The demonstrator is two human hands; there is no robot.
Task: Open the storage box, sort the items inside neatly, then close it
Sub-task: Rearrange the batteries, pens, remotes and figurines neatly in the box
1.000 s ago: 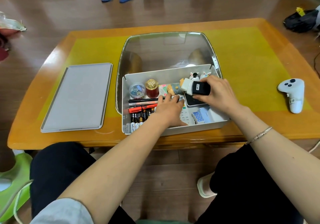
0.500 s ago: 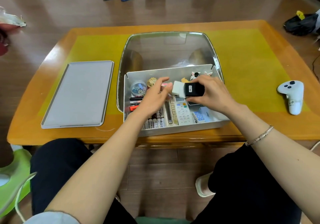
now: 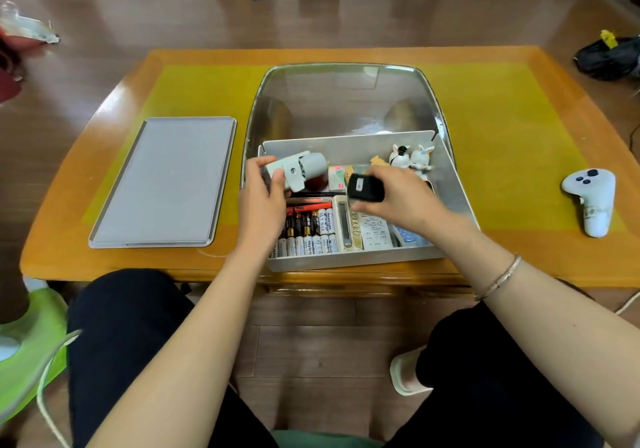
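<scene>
The white storage box (image 3: 346, 262) stands open at the table's near edge, its clear lid (image 3: 346, 98) tipped back behind it. Inside lie several batteries (image 3: 308, 231), red and black pens (image 3: 311, 202), a white remote (image 3: 372, 231) and two small figurines (image 3: 412, 158). My left hand (image 3: 261, 195) grips a grey-white gadget (image 3: 301, 169) above the box's left rear corner. My right hand (image 3: 398, 200) holds a small black device (image 3: 365, 188) over the middle of the box.
A grey flat tray (image 3: 166, 184) lies on the table left of the box. A white game controller (image 3: 592, 200) rests at the right. The wooden table (image 3: 519, 264) carries a yellow mat (image 3: 502, 136). My knees are below the near edge.
The two pieces held together a moment ago have come apart. My left hand has carried the grey-white piece to the left, while my right hand keeps the black piece over the box.
</scene>
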